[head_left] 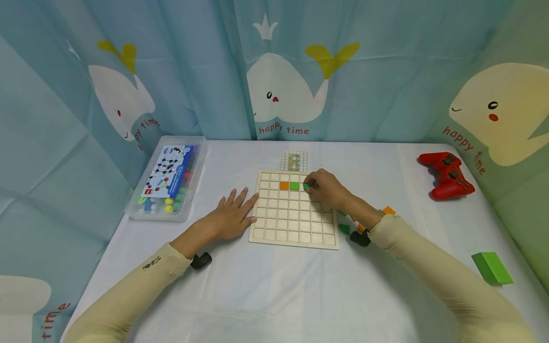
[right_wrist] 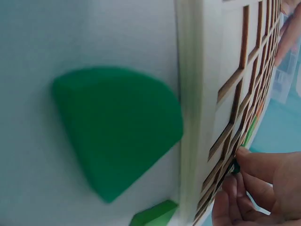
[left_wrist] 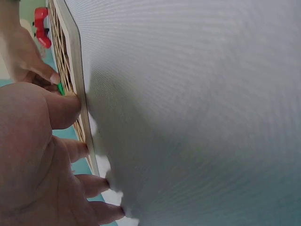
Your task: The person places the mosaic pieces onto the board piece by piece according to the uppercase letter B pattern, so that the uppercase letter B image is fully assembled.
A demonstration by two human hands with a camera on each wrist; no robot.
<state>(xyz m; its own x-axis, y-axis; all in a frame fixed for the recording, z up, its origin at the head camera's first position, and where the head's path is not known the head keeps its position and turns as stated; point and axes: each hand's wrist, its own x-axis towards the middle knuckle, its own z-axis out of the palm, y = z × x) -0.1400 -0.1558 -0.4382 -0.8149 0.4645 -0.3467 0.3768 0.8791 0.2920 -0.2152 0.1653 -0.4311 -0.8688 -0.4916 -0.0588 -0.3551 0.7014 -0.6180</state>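
A wooden grid board (head_left: 276,224) lies on the white table, with an orange square tile (head_left: 284,185) and a light green square tile (head_left: 294,186) in its second row. The right hand (head_left: 327,188) pinches a dark green tile (head_left: 306,186) between thumb and fingers, just right of the light green one. That tile's full shape is hidden by the fingers. At the board's left edge, the left hand (head_left: 231,216) rests with fingers spread; its thumb (left_wrist: 66,110) and index finger touch the rim. A dark green quarter-round tile (right_wrist: 117,127) lies beside the board in the right wrist view.
Behind the board lies a small pattern card (head_left: 294,161). More tiles, such as an orange one (head_left: 389,210), are scattered under the right forearm. A clear plastic case (head_left: 167,178) stands left, a red game controller (head_left: 447,175) and a green block (head_left: 492,268) right.
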